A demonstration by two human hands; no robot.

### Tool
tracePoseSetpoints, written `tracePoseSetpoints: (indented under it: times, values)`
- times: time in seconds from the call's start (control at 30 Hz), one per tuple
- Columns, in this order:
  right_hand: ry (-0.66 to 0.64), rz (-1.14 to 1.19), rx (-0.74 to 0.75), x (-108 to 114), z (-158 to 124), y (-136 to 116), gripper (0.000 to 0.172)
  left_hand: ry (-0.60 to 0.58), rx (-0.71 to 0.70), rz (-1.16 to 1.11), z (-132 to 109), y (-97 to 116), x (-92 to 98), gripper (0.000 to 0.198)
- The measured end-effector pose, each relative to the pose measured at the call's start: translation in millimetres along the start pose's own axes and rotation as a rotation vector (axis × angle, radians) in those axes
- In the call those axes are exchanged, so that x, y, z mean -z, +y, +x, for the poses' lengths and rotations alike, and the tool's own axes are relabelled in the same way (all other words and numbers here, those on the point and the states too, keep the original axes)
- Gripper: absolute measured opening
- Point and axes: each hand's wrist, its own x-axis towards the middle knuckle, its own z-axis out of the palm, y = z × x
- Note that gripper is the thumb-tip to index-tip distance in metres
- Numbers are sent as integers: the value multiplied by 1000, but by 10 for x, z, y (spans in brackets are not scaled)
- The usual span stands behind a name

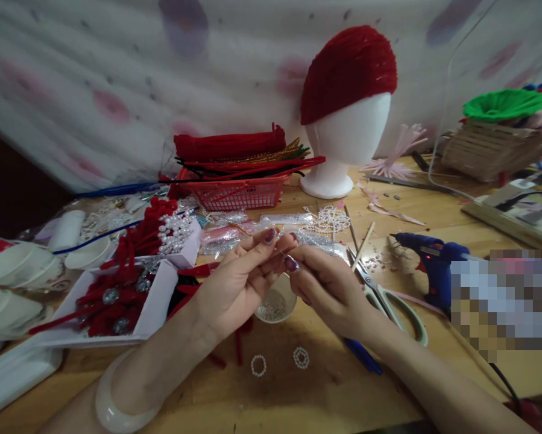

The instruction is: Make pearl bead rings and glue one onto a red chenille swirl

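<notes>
My left hand (239, 280) and my right hand (327, 286) meet above the wooden table (320, 386), fingertips pinched together on something thin that I cannot make out, perhaps a fine wire. Just beneath them stands a small clear cup of tiny beads (275, 305). Two finished little pearl rings (258, 365) (301, 357) lie on the table in front of me. A pale bangle (112, 407) circles my left wrist.
Scissors (388, 298) and a blue glue gun (428, 256) lie to the right. A white box of red pipe-cleaner pieces (121, 295) sits left, a red basket of pipe cleaners (239, 187) behind. A foam head with a red cap (347, 102) stands at the back.
</notes>
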Motion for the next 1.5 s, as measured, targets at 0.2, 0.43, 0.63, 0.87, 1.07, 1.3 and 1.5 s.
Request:
tracePoseSetpoints:
  times: [0.2,0.43,0.63,0.87,1.07,1.3,1.5]
  values:
    - [-7,23,-26,13,-8,3,16,4,1,13,0,3,-11,26]
    - [-18,26,-29,25,0,10,17,-44,-41,85,-4,-1,7,12]
    - [-51,148,-49,38,23,39,17,-52,-57,179,-13,39,54,14]
    - [-85,306,-125,44,47,36,22,-16,-199,439,-56,106,40,26]
    - [-87,436,-145,7,48,69,24,33,-400,748,-80,131,52,20]
    - [-110,614,-158,-28,74,92,25,53,-467,919,-115,112,70,17]
    - [-103,735,-158,-57,94,112,25,60,-500,928,-148,99,76,23]
